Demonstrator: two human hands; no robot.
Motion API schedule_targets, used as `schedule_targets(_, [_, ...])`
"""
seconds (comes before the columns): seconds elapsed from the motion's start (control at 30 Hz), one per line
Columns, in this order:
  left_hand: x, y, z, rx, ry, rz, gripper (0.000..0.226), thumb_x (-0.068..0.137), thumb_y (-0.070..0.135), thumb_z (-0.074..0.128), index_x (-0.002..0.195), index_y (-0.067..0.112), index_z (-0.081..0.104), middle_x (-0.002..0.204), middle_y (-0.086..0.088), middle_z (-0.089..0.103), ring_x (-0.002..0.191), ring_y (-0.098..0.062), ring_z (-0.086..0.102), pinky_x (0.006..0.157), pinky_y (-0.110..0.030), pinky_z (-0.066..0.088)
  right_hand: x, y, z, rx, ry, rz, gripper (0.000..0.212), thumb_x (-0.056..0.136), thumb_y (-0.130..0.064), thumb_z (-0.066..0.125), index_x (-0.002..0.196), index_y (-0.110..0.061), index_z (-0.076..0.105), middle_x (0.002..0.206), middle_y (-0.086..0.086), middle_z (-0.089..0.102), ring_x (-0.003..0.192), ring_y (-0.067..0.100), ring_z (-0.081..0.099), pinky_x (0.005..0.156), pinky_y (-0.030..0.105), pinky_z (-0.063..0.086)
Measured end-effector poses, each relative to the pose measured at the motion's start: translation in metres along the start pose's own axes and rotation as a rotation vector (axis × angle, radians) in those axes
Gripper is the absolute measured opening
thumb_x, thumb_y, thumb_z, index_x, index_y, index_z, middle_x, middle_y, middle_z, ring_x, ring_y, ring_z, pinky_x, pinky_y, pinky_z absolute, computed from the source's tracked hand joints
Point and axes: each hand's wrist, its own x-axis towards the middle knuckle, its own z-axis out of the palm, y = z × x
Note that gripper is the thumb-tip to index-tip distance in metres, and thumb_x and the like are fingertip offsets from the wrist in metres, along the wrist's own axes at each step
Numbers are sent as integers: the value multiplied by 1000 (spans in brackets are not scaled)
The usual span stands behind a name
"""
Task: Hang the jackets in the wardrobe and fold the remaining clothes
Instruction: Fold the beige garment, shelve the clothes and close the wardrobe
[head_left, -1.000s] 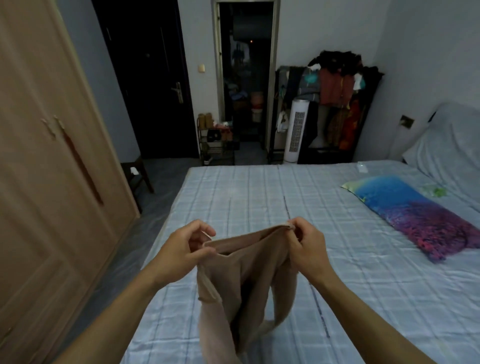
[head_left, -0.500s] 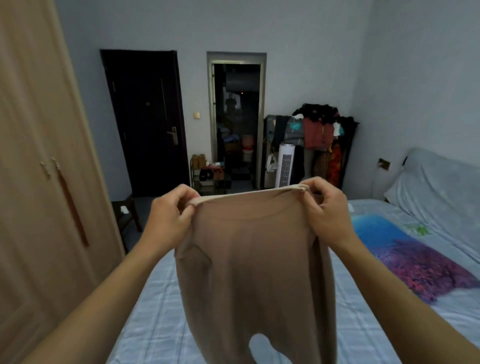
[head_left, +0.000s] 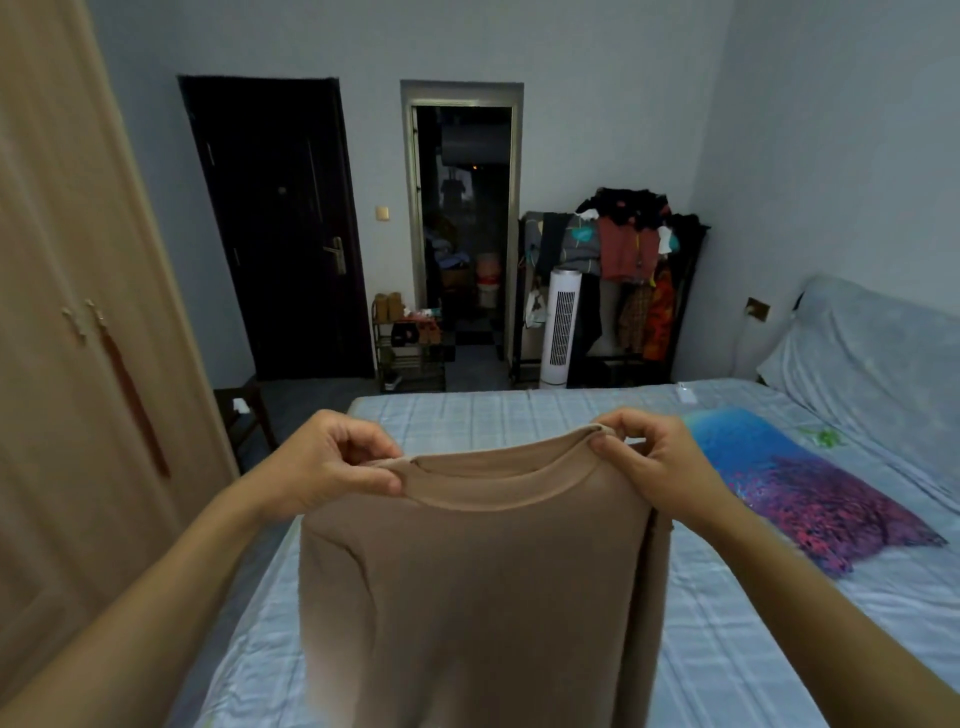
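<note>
Soft tan knit garment (head_left: 478, 582) w/ a ribbed band along its top edge hangs flat and smooth in front of the person, above the near end of the bed (head_left: 727, 649); its lower part runs out of frame at the bottom. Left hand (head_left: 327, 467) has the band's left corner in a tight grip, thumb pressed on the front of the cloth, fingers curled behind; right hand (head_left: 649, 462) grips the right corner the same way, thumb and forefinger pinching the band, other fingers curled. Band sags a little between the 2 hands; a vertical fold runs down the garment's right side.

Bed carries a pale blue checked sheet, lightly creased; a flat blue-and-purple patterned pillow (head_left: 810, 488) lies to the right, a grey padded headboard cushion (head_left: 878, 348) beyond it. Light wooden wardrobe (head_left: 78, 312) w/ closed doors stands at left, a dark red tassel hanging from its handles. Far wall: dark closed door (head_left: 280, 228), an open doorway (head_left: 462, 228) into a dim room, a small shoe rack (head_left: 410, 348) between them; a white tower fan (head_left: 561, 327) stands in front of a black clothes rack (head_left: 623, 270) heaped w/ mixed garments. The garment hides the middle of the bed.
</note>
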Motion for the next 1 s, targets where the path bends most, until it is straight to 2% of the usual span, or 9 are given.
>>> schedule_targets(0.17, [-3,-6,10,-63,35,-1,26,75,38,82,85,14,77,84,-11,73,77,-20,66,70,-27,54,-7,-2,0,138,-120,89,12,92,-22,67,85,-12,68,83,9,71,76,23,71,65,31,57])
schedule_targets(0.27, [-4,-9,12,-316,-30,-110,20,81,26,80,86,8,74,85,-12,72,78,-19,68,70,-26,56,-9,-2,0,215,-203,164,13,92,-22,68,85,-12,69,79,7,71,74,17,67,65,25,55])
schedule_targets(0.33, [0,-7,20,-381,-22,-208,11,83,18,78,84,8,74,82,-11,72,73,-17,68,64,-23,55,-7,1,8,156,-158,238,14,90,-21,70,81,-12,70,76,7,71,71,16,66,64,26,54])
schedule_targets(0.47, [24,0,61,-77,434,-332,14,77,12,83,76,2,73,67,-11,66,64,-17,59,60,-28,47,4,4,39,-35,201,410,15,81,-19,77,69,-11,72,65,7,70,60,13,61,59,29,49])
schedule_targets(0.57, [32,19,98,31,579,-241,16,73,17,84,63,15,72,51,5,62,48,-1,52,48,-18,40,4,-9,62,-9,303,343,20,82,-27,75,67,-15,69,58,0,68,51,7,60,52,25,48])
schedule_targets(0.67, [32,33,124,13,605,-180,19,72,22,85,61,18,70,53,5,66,46,1,54,44,-15,41,-4,-22,80,82,299,277,24,83,-34,75,67,-17,67,57,-3,68,48,3,60,45,19,45])
schedule_targets(0.8, [30,45,139,-74,580,-161,16,79,31,82,68,22,73,62,5,71,58,-4,67,54,-19,51,-14,-29,87,210,230,202,14,87,-31,72,76,-24,72,67,-2,72,63,9,68,54,20,51])
schedule_targets(0.9, [25,44,141,-171,491,-184,11,90,20,70,82,23,78,76,2,76,77,-12,74,74,-37,61,-20,-28,83,256,139,165,5,88,-31,72,88,-27,75,79,-5,75,76,8,72,64,20,55])
schedule_targets(1.0, [22,40,143,-210,347,-193,33,95,3,54,96,24,79,92,1,77,94,-15,73,87,-41,59,-22,-24,81,180,123,154,16,78,-32,81,90,-27,72,80,-4,74,76,9,71,66,24,58])
